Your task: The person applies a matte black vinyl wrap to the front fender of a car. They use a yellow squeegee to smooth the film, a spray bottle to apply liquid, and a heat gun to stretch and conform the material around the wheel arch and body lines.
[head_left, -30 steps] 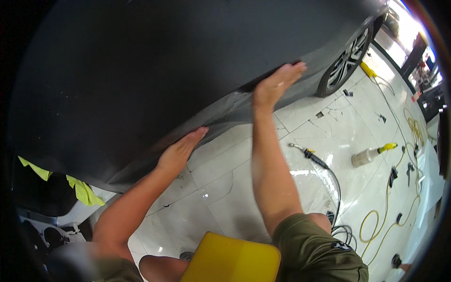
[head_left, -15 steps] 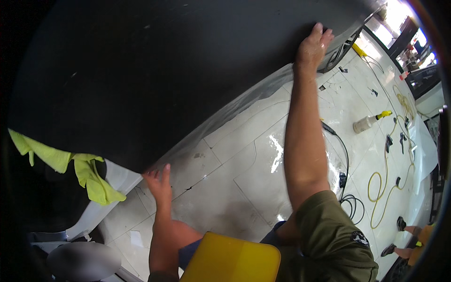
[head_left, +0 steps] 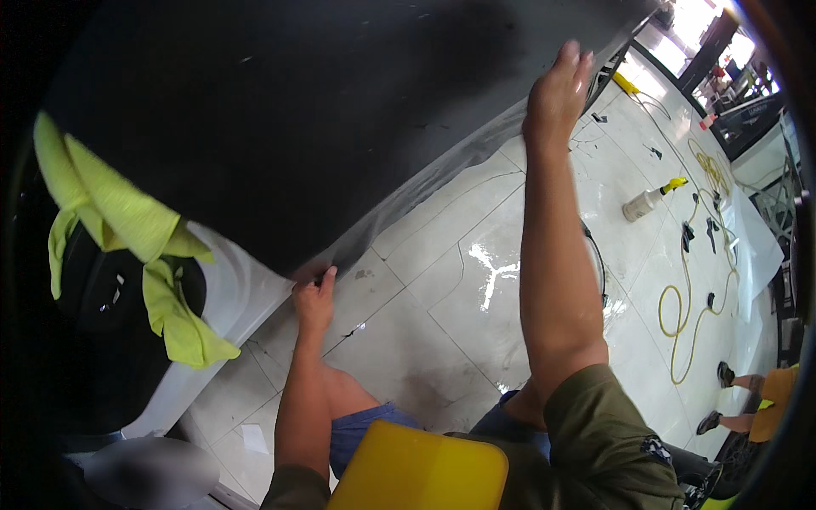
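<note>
A big dark film sheet [head_left: 323, 127] covers the side of a car and fills the upper half of the view. My left hand [head_left: 313, 299] is at the sheet's lower edge, fingers pinching the loose grey border. My right hand [head_left: 557, 92] reaches far along the same edge, near the car's wheel. It lies flat against the sheet with the fingers pointing up. Both forearms rise from the lower edge over my knees in blue shorts.
A yellow-green cloth [head_left: 127, 229] hangs at the left over a dark tyre. On the glossy white tiled floor [head_left: 476, 280] lie a spray bottle [head_left: 646, 202], a yellow hose [head_left: 684, 319] and small tools. A yellow object [head_left: 416, 469] sits at my lap. Another person's legs [head_left: 739, 412] are at the right.
My left hand dropped from the panel to the sheet's lower edge and took hold of it. My right hand slid farther up and right along the edge. The view shifted left, showing more cloth.
</note>
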`<control>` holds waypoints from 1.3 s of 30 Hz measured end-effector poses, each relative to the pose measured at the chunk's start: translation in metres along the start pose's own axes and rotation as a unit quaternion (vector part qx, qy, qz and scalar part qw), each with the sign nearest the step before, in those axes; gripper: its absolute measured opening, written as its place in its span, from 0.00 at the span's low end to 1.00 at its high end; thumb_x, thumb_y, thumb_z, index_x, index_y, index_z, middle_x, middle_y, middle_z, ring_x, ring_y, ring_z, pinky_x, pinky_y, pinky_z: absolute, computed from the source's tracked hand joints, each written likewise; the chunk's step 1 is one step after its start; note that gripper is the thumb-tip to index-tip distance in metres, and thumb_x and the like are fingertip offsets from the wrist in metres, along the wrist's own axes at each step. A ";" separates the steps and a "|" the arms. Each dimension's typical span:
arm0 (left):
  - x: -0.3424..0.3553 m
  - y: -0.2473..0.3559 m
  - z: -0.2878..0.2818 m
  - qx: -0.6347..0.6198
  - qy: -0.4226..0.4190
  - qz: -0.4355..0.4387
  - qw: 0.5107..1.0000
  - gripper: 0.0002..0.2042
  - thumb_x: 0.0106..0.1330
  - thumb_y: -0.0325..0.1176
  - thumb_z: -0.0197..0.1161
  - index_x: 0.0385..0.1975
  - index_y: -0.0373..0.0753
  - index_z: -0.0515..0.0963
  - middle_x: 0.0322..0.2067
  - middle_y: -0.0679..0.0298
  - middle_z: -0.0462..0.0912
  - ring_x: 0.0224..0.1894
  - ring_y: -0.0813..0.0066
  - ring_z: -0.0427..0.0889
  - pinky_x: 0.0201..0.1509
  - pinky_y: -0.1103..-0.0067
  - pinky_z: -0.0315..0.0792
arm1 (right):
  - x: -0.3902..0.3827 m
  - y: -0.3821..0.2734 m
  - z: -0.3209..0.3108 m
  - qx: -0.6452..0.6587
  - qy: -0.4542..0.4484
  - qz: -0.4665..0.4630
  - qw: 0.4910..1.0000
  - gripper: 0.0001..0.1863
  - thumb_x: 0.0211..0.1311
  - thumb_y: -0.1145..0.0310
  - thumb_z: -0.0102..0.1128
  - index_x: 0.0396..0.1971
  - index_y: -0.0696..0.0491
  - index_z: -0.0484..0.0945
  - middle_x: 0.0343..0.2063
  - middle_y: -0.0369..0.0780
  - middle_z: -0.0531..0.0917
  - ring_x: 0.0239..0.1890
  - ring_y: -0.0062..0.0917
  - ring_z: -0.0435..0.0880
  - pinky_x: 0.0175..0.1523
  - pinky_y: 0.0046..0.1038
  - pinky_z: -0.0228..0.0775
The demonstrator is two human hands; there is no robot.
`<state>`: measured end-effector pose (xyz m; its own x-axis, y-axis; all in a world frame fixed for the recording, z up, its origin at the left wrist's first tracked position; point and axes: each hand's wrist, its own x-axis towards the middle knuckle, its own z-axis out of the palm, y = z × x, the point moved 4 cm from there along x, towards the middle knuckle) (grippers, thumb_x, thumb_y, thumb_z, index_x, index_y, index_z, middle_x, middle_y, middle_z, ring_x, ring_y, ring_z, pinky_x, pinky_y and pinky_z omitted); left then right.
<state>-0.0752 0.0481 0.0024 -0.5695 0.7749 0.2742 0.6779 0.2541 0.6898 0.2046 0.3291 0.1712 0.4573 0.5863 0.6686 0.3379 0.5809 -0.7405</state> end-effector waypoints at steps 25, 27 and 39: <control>0.011 -0.028 0.002 -0.016 -0.048 0.042 0.998 0.15 0.63 0.38 0.65 0.33 0.28 0.80 0.32 0.43 0.83 0.37 0.43 0.82 0.44 0.61 0.73 | -0.019 -0.264 -0.097 0.070 -0.483 -0.444 0.751 0.16 0.50 0.78 0.63 0.41 0.55 0.79 0.42 0.41 0.84 0.40 0.35 0.85 0.43 0.32 0.78; 0.011 -0.012 0.005 0.010 -0.071 0.029 0.997 0.14 0.64 0.37 0.65 0.33 0.28 0.80 0.31 0.42 0.83 0.36 0.41 0.81 0.42 0.60 0.73 | 0.027 -0.272 -0.060 -0.019 -0.309 -0.494 0.813 0.20 0.39 0.80 0.64 0.38 0.51 0.78 0.32 0.39 0.78 0.36 0.36 0.80 0.39 0.39 0.73; 0.015 -0.017 0.000 0.010 -0.073 0.048 0.996 0.14 0.65 0.37 0.63 0.31 0.29 0.80 0.29 0.43 0.83 0.35 0.40 0.81 0.43 0.58 0.73 | -0.171 -0.153 -0.057 -0.044 -0.401 -0.389 0.828 0.22 0.44 0.77 0.65 0.44 0.48 0.83 0.46 0.41 0.82 0.50 0.37 0.79 0.53 0.41 0.74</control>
<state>-0.0954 0.0554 -0.0047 -0.4287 0.8720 0.2363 0.7355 0.1850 0.6518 0.1212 0.1079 0.1666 -0.6079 0.2611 0.7498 0.3488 0.9362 -0.0433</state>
